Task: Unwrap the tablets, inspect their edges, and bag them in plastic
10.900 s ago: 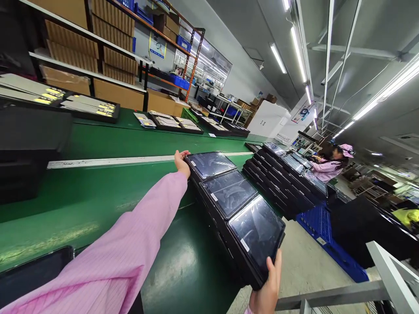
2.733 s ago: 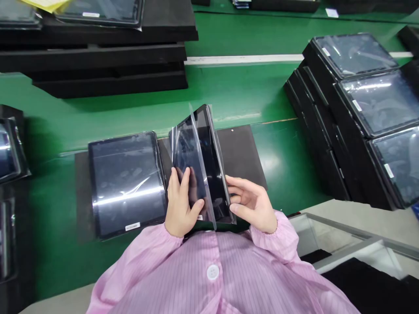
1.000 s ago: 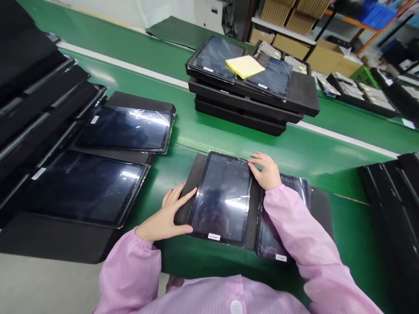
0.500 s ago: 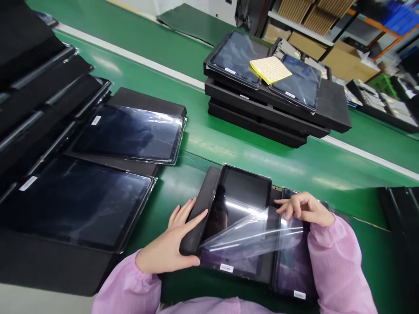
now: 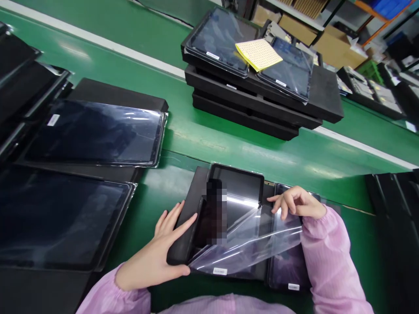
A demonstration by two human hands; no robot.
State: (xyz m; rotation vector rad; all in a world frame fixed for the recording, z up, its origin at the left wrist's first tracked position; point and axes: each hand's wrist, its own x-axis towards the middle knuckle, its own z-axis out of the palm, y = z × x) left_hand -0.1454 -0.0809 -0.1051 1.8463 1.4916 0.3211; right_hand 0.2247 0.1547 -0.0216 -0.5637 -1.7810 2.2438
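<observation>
Green desk point(image 5: 203, 137) surface surrounds the middle tablet point(image 5: 245, 187), with cartons point(image 5: 330, 46) far behind it. Well left of that tablet, two film-covered tablets point(image 5: 108, 135) lie on black foam, the nearer one cut off by the frame. Just left of the middle tablet, the left hand point(image 5: 152, 259) has its fingers spread against the black foam block point(image 5: 186, 218), thumb at the tablet's lower left corner. The middle tablet lies on that block: dark, glossy, black-bordered, its upper screen uncovered, a white label point(image 5: 220, 271) at its near edge. Clear film point(image 5: 248, 248) rises creased from its lower part towards the right; a pixelated patch hides some screen. Open green separates its far edge from stacked foam trays point(image 5: 242, 102). On its right, the right hand point(image 5: 301, 203) hovers with curled fingers over the right tablet point(image 5: 288, 261), partly covering it; whether they pinch the film, I cannot tell. Farther right, a dark stack point(image 5: 393, 218) is cut off.
</observation>
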